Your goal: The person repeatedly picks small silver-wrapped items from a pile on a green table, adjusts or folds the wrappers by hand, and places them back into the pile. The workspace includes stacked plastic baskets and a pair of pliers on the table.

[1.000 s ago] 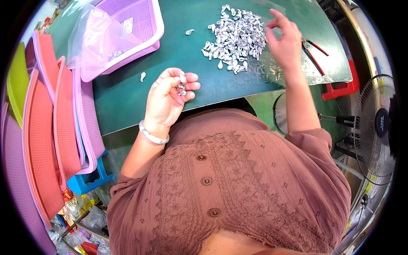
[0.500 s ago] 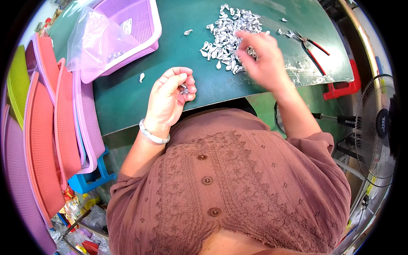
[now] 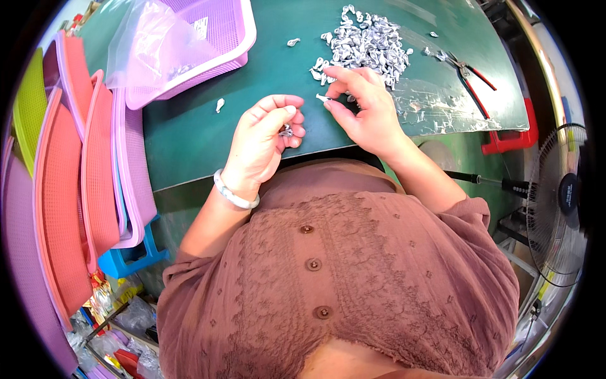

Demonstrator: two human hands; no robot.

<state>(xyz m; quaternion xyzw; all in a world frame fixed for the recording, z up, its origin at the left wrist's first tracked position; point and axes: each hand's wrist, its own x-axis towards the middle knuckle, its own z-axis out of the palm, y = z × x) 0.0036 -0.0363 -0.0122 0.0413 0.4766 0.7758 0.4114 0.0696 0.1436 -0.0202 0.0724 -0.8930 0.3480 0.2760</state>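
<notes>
A heap of small silvery, teardrop-shaped pieces (image 3: 372, 47) lies on the green table (image 3: 189, 148), toward its far side. My right hand (image 3: 372, 114) is at the near edge of this heap, pinching one silvery piece (image 3: 322, 98) between thumb and fingers. Just left of it, above the table's near edge, my left hand (image 3: 255, 139) is closed with its palm side turned inward. Several silvery pieces (image 3: 286, 131) poke out from its curled fingers. The two hands are apart, with a short gap between them.
Red-handled pliers (image 3: 470, 79) lie right of the heap. At the far left stands a purple basket (image 3: 218, 82) with a clear plastic bag (image 3: 154, 47) over it. Stray pieces (image 3: 219, 105) dot the table. Stacked coloured baskets (image 3: 60, 196) line my left; a fan (image 3: 555, 196) stands right.
My right hand has come from over the heap leftward and nearer to my left hand, now with a silvery piece in its fingertips. My left hand keeps its grip. The view has shifted slightly.
</notes>
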